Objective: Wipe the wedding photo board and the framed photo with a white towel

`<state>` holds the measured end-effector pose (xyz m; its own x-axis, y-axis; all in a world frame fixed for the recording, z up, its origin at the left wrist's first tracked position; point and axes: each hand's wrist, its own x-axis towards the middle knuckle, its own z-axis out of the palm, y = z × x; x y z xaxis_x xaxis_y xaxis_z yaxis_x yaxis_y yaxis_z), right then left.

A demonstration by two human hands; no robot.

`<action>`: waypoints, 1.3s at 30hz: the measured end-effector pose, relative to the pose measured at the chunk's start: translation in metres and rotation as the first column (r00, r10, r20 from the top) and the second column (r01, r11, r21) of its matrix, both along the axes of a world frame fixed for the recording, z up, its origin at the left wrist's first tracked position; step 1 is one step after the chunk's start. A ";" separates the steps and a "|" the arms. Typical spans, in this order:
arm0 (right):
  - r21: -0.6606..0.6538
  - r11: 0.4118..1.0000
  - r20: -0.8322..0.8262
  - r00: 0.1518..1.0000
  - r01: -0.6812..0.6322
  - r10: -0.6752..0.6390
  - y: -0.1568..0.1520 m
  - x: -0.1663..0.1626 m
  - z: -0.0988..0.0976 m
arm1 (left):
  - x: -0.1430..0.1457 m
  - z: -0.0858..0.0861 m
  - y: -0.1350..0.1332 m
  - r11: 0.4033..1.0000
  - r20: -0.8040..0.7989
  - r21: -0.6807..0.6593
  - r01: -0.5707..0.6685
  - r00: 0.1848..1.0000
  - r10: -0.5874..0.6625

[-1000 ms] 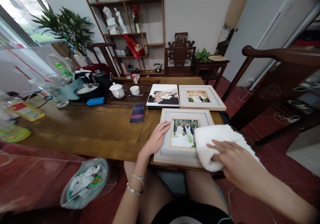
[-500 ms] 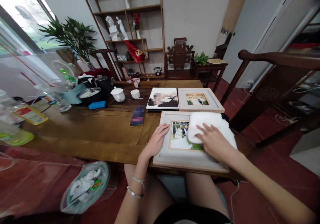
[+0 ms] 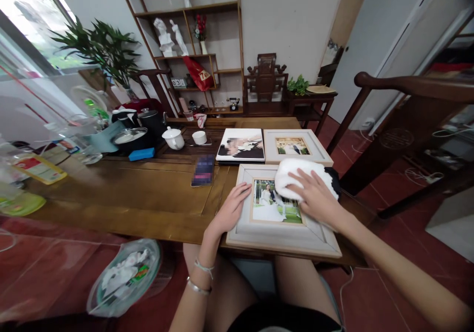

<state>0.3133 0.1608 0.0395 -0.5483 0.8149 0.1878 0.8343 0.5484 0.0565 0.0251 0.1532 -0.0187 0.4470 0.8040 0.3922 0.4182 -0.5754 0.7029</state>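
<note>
A pale picture frame with an outdoor wedding photo lies flat at the table's near edge. On its left border rests my left hand, fingers stretched out and lying flat. My right hand presses a fluffy white cloth against the upper right part of the frame, its fingers spread over the fabric. The cloth covers the photo's upper right corner. Beyond stand a second pale frame and a photo album with a picture cover, side by side.
A phone lies left of the frames. Farther left are a blue sponge, a white lidded teapot, a small cup and a yellow-labelled bottle. A lined bin stands on the floor; a wooden chair is at right.
My right hand has slid the cloth up and slightly left across the frame, uncovering more of the photo's lower right and the frame's right border. My left hand has stayed in place.
</note>
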 end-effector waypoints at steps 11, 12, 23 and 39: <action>-0.226 0.954 0.013 0.979 -0.196 0.204 -0.050 -0.049 0.003 | 0.001 -0.001 0.001 1.000 0.007 0.009 -0.017 1.000 0.017; -0.255 0.931 -0.025 0.965 -0.260 0.263 -0.067 -0.053 0.004 | 0.001 -0.001 0.000 1.000 0.004 0.004 -0.021 1.000 0.021; -0.065 0.992 0.045 0.992 -0.112 0.115 -0.029 -0.029 -0.004 | 0.000 -0.001 0.000 1.000 0.010 -0.005 -0.016 1.000 0.016; -0.251 0.917 -0.003 0.948 -0.309 0.319 -0.090 -0.078 0.008 | 0.002 0.003 -0.001 0.999 0.010 -0.041 -0.025 1.000 0.025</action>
<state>0.2356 0.0707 0.0477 -0.7861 0.6177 -0.0209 0.6170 0.7823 -0.0856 0.0270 0.1523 -0.0155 0.4224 0.8302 0.3636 0.4248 -0.5358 0.7297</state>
